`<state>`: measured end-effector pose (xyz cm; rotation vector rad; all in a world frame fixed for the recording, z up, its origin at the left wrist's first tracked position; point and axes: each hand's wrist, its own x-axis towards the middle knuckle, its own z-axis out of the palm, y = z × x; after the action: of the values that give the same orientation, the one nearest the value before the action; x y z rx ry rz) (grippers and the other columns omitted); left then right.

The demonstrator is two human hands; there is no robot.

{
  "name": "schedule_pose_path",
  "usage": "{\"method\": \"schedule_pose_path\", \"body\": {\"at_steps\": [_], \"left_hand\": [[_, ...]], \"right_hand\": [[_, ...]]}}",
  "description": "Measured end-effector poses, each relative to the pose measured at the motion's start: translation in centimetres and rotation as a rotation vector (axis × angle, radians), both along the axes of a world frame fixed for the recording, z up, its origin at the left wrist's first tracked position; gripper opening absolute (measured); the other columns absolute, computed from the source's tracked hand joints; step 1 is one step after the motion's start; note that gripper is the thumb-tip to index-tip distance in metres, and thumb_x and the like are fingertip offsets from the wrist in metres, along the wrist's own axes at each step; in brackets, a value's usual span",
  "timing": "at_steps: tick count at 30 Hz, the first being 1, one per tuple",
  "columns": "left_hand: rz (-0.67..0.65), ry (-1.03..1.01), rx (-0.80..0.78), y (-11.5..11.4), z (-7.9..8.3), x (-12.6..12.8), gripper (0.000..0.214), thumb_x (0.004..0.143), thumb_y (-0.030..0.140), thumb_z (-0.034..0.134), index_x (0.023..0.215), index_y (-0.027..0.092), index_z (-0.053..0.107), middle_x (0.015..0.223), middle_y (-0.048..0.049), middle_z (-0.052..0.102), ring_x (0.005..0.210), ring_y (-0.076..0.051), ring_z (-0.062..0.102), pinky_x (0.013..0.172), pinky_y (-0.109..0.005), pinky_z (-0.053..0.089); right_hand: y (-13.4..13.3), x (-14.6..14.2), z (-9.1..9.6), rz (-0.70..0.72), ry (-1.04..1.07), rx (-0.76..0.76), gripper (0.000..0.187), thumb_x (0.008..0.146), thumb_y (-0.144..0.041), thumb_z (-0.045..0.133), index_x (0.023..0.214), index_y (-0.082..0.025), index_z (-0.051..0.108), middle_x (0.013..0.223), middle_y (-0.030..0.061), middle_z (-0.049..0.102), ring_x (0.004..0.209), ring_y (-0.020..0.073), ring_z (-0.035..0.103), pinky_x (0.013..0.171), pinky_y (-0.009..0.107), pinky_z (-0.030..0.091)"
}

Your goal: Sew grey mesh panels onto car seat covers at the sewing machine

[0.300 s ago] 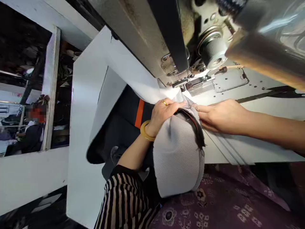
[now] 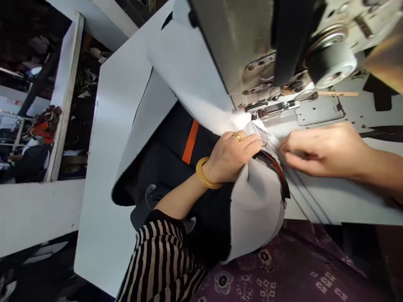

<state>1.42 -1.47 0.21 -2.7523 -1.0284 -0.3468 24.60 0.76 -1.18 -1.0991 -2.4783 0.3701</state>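
My left hand (image 2: 234,154), with a gold ring and a yellow bangle, has its fingers curled over the top of a curved grey mesh fabric piece (image 2: 255,209) that has a dark red-and-black trim (image 2: 278,170). My right hand (image 2: 324,149) comes in from the right, slightly blurred, fingers pinched together on the fabric's edge just in front of the presser foot (image 2: 261,108) of the sewing machine (image 2: 252,37). White stitched strips run from under that hand across the machine table (image 2: 333,201).
A large white sheet (image 2: 189,75) drapes off the table's left side over a black piece with an orange stripe (image 2: 190,142). Dark scissors (image 2: 382,133) lie at the far right. Purple floral cloth (image 2: 283,268) covers the bottom. Another person (image 2: 34,142) sits far left.
The view has shifted closer to the machine. My right hand's fingers have gone from lying flat to a pinch, and my left hand sits a little further right on the mesh.
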Motion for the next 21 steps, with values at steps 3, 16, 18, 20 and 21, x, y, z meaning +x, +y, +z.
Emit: {"method": "schedule_pose_path", "body": {"at_steps": [3,16,18,20,21], "left_hand": [[0.000,0.054,-0.012,0.0,0.3,0.2,0.024,0.098,0.031,0.043,0.091,0.018,0.062,0.098,-0.0021,0.070,0.080,-0.017,0.053,0.067,-0.032,0.035],[0.065,0.024,0.019,0.5,-0.8,0.8,0.031,0.098,0.015,0.032,0.080,0.018,0.057,0.072,-0.0028,0.059,0.081,-0.019,0.057,0.063,-0.033,0.033],[0.067,-0.005,0.068,0.7,-1.1,0.7,0.034,0.098,0.012,0.030,0.079,0.018,0.057,0.069,-0.0023,0.059,0.078,-0.018,0.057,0.063,-0.032,0.035],[0.066,-0.034,0.069,0.8,-1.3,0.6,0.034,0.098,0.013,0.030,0.080,0.017,0.058,0.071,-0.0024,0.060,0.076,-0.017,0.056,0.065,-0.030,0.038],[0.068,-0.046,0.046,0.9,-1.3,0.5,0.034,0.099,0.014,0.030,0.082,0.016,0.059,0.072,-0.0025,0.061,0.075,-0.017,0.055,0.067,-0.030,0.039]], "right_hand": [[0.5,-0.8,0.4,-0.185,-0.018,-0.028,0.034,0.082,-0.045,0.040,0.077,-0.022,0.064,0.079,0.0017,0.068,0.060,0.0132,0.055,0.051,0.027,0.033],[1.5,-2.9,-0.5,-0.217,0.050,-0.150,0.027,0.076,-0.029,0.048,0.096,-0.018,0.062,0.074,0.0032,0.064,0.058,0.0139,0.053,0.062,0.028,0.043],[1.6,-2.7,-0.8,-0.146,0.060,-0.090,0.022,0.078,-0.026,0.045,0.088,-0.018,0.063,0.077,0.0053,0.065,0.065,0.0151,0.056,0.064,0.028,0.044],[1.6,-2.5,-1.2,-0.096,0.054,-0.057,0.025,0.081,-0.025,0.043,0.086,-0.018,0.066,0.080,0.0068,0.065,0.071,0.0158,0.057,0.067,0.028,0.045],[1.5,-2.4,-1.3,-0.087,0.046,-0.054,0.027,0.082,-0.025,0.042,0.088,-0.018,0.067,0.080,0.0070,0.064,0.071,0.0157,0.057,0.067,0.028,0.045]]}}
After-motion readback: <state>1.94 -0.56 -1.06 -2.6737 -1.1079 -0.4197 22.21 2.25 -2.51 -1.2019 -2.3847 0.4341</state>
